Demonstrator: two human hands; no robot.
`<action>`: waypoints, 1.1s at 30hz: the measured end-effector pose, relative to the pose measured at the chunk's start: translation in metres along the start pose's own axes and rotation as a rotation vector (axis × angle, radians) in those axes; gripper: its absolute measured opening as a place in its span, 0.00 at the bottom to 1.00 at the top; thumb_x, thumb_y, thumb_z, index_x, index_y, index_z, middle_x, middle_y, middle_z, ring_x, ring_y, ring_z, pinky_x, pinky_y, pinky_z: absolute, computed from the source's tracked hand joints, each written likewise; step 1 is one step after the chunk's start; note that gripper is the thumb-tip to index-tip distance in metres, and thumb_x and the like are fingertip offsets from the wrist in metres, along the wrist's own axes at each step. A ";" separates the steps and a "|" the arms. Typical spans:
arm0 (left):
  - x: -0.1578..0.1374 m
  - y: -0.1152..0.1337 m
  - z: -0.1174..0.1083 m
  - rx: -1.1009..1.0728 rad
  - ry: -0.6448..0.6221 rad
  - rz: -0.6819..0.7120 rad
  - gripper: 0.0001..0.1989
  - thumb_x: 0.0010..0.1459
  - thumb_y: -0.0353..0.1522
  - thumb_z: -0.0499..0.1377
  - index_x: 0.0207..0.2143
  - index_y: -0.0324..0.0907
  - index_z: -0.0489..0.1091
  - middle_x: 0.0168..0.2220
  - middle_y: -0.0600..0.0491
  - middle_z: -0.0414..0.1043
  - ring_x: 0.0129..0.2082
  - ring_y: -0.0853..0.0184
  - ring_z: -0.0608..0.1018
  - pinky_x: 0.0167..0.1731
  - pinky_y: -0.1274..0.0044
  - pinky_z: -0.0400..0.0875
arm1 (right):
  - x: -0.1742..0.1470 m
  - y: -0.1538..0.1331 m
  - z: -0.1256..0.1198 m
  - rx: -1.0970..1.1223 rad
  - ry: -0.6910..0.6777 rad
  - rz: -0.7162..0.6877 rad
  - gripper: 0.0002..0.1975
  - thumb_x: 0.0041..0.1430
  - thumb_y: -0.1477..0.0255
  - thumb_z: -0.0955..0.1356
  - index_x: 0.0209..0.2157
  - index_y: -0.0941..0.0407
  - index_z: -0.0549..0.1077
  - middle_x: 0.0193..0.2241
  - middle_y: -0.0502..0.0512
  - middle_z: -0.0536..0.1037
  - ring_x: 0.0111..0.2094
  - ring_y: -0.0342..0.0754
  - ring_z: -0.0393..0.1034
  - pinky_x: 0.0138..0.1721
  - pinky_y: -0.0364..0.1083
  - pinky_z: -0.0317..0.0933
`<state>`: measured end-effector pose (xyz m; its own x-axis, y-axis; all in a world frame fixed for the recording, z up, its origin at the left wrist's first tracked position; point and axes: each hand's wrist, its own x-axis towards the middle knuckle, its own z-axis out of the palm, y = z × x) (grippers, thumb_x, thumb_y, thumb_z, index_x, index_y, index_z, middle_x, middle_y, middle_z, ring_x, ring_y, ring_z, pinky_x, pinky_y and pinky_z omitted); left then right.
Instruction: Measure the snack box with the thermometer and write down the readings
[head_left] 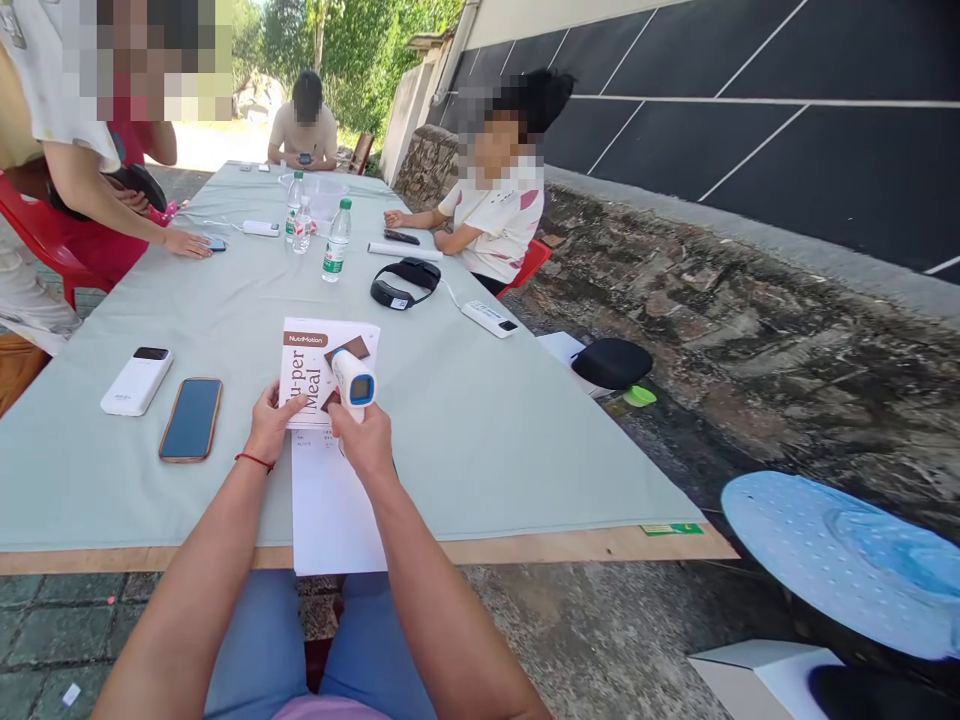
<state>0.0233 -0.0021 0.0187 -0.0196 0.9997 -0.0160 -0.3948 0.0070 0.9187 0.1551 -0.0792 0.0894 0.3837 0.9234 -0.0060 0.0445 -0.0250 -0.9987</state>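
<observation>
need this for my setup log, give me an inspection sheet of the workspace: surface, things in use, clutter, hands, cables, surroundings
surface: grey-green cloth over the table, wood showing along the near edge
things in use: NutriMotion box; white handheld device with blue-rimmed screen
clutter: phone, power bank, paper sheet, bottles, black headset
hands: left hand grips the box; right hand grips the handheld device
cables: white cable between headset and second power bank
surroundings: people around the table, stone wall at right
</observation>
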 end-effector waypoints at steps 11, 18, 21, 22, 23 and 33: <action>-0.003 0.012 0.001 -0.041 0.024 -0.046 0.35 0.34 0.41 0.78 0.46 0.39 0.74 0.47 0.45 0.79 0.47 0.55 0.80 0.50 0.63 0.74 | -0.013 0.019 -0.032 -0.003 0.004 0.068 0.15 0.45 0.59 0.69 0.30 0.56 0.74 0.15 0.45 0.69 0.21 0.46 0.63 0.25 0.45 0.58; 0.003 0.015 -0.003 -0.023 0.051 -0.057 0.35 0.35 0.40 0.77 0.47 0.40 0.73 0.48 0.45 0.78 0.45 0.57 0.80 0.47 0.64 0.75 | -0.043 0.002 -0.044 -0.070 -0.002 -0.014 0.13 0.49 0.58 0.68 0.28 0.54 0.70 0.22 0.49 0.72 0.27 0.48 0.66 0.31 0.46 0.61; 0.006 0.012 -0.005 -0.001 0.062 -0.037 0.35 0.36 0.40 0.77 0.47 0.40 0.73 0.49 0.44 0.78 0.46 0.57 0.80 0.48 0.64 0.75 | -0.068 -0.014 -0.048 -0.018 -0.151 -0.030 0.15 0.54 0.57 0.67 0.32 0.54 0.71 0.25 0.49 0.73 0.29 0.48 0.67 0.32 0.45 0.61; 0.006 0.011 -0.006 0.009 0.064 -0.030 0.35 0.36 0.40 0.77 0.47 0.40 0.72 0.49 0.44 0.78 0.47 0.57 0.80 0.49 0.63 0.75 | -0.077 -0.019 -0.049 0.004 -0.205 -0.021 0.15 0.56 0.56 0.67 0.32 0.55 0.71 0.25 0.49 0.72 0.29 0.47 0.66 0.31 0.44 0.61; 0.007 0.010 -0.006 0.017 0.062 -0.025 0.34 0.37 0.40 0.77 0.47 0.40 0.72 0.49 0.44 0.78 0.47 0.57 0.79 0.49 0.63 0.75 | -0.086 -0.023 -0.050 0.025 -0.256 -0.014 0.15 0.57 0.56 0.67 0.33 0.55 0.71 0.25 0.49 0.72 0.28 0.47 0.66 0.30 0.44 0.61; 0.010 0.003 -0.010 0.089 0.059 0.031 0.37 0.36 0.39 0.77 0.50 0.41 0.70 0.49 0.45 0.77 0.48 0.57 0.79 0.53 0.62 0.72 | -0.117 -0.043 -0.057 0.146 -0.449 -0.039 0.12 0.64 0.60 0.66 0.41 0.54 0.71 0.24 0.46 0.65 0.24 0.42 0.56 0.26 0.40 0.57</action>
<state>0.0132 0.0079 0.0172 -0.0857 0.9963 -0.0076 -0.3100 -0.0194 0.9505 0.1604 -0.2083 0.1355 -0.0537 0.9976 0.0426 -0.0911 0.0376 -0.9951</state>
